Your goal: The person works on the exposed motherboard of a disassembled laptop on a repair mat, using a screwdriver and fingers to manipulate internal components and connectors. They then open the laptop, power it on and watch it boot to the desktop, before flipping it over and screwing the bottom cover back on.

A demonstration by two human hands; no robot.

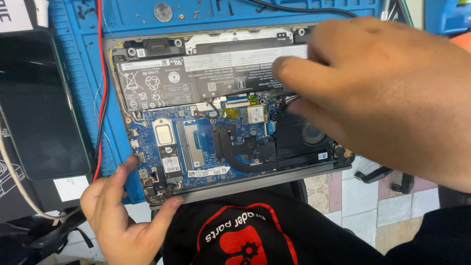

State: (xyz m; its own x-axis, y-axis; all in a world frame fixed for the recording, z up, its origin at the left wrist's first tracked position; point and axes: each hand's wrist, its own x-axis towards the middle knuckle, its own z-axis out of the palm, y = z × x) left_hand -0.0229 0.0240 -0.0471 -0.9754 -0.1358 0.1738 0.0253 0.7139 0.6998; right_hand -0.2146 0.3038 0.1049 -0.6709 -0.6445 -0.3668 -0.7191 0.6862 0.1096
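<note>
An opened laptop [162, 147] lies bottom-up on a blue work mat [78, 59], its blue circuit board, black heat pipe and fan exposed. A long dark battery [206, 73] fills its far half. My left hand [115, 216] grips the laptop's near left corner, thumb on the near edge and a finger on the left side. My right hand [382, 93] hovers close to the camera over the right side, fingers stretched onto the battery's right part and the cables beside it. It covers the laptop's right end and holds no tool that I can see.
A black panel [39, 103] lies left of the mat. Red and black cables [101, 93] run down the mat's left part. A coin-shaped cell [163, 11] and small screws lie at the mat's far edge. A chair base [387, 176] stands on the tiled floor below right.
</note>
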